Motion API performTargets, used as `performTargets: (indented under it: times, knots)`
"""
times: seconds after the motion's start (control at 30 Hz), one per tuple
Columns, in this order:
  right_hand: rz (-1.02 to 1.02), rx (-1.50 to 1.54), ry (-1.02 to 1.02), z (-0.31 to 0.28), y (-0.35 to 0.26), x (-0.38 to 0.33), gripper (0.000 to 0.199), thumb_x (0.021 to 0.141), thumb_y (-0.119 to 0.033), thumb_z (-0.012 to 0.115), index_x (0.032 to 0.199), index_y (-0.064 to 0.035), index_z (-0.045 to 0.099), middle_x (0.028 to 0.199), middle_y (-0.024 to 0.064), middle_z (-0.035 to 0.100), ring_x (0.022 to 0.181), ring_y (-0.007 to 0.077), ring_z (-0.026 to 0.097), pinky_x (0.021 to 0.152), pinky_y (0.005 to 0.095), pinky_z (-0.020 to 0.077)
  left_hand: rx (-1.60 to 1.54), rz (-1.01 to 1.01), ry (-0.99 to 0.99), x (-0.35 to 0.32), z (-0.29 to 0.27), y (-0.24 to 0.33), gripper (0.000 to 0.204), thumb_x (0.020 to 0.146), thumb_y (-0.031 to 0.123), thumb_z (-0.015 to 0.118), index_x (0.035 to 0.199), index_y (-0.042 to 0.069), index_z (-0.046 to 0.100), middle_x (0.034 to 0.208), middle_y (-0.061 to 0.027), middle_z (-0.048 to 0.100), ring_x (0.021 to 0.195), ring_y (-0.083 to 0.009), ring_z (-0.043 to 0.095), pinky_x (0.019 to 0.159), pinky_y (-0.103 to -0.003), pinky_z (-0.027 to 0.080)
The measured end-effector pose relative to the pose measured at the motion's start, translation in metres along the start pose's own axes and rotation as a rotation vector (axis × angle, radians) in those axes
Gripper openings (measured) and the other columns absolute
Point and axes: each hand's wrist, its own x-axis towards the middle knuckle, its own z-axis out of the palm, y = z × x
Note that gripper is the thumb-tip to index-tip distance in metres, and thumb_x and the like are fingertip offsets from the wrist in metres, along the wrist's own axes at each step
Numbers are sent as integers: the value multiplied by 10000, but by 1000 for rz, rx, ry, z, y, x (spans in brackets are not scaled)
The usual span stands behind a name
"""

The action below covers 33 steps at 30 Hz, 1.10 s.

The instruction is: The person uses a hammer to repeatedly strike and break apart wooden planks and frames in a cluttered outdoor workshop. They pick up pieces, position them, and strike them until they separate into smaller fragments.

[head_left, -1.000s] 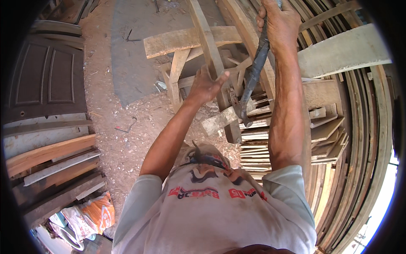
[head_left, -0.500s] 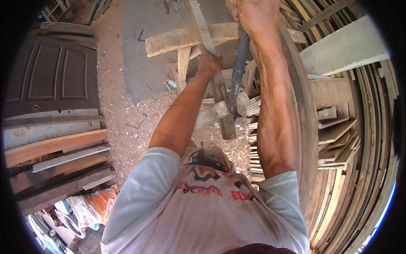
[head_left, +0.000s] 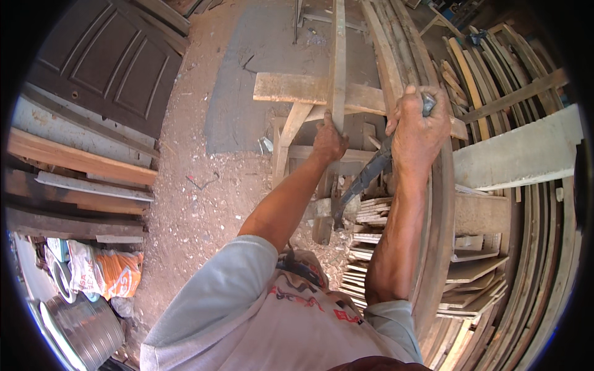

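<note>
A woodworker's left hand grips the near end of a narrow wooden strip lying across a rough trestle; the right hand is closed around a dark, long-bladed chopping tool, raised beside it. A clean stroke likely needs the strip steady and the fingers clear of the blade's path.

Woodworking shop, stacked planks, sawdust floor, panelled door
</note>
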Motion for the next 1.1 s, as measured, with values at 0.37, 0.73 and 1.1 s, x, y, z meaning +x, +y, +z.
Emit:
performTargets:
  times: [0.37, 0.73, 1.1]
  knots:
    - [-12, 28, 5, 7, 0, 38, 132, 929, -104, 601, 864, -1, 551, 617, 6, 509, 487, 74, 468, 435, 279, 384, -24, -18, -25, 17, -6, 4, 933, 881, 274, 723, 1567, 67, 125, 1428, -376, 366, 1254, -486, 526, 1066, -493, 459]
    - [61, -61, 61, 17, -8, 46, 135, 958, -131, 587, 903, -12, 553, 569, 14, 489, 446, 78, 453, 407, 266, 362, -45, -17, -56, 8, -12, 9, 990, 869, 315, 715, 1573, 42, 75, 1393, -376, 377, 1247, -514, 510, 1066, -500, 456]
    - [64, 219, -32, 6, 29, 53, 300, 1004, -314, 636, 952, -36, 538, 622, 11, 501, 458, 79, 480, 394, 242, 382, -65, 109, -44, 31, -7, -13, 1014, 865, 304, 715, 1566, 5, 45, 1377, -391, 356, 1253, -524, 483, 1093, -476, 433]
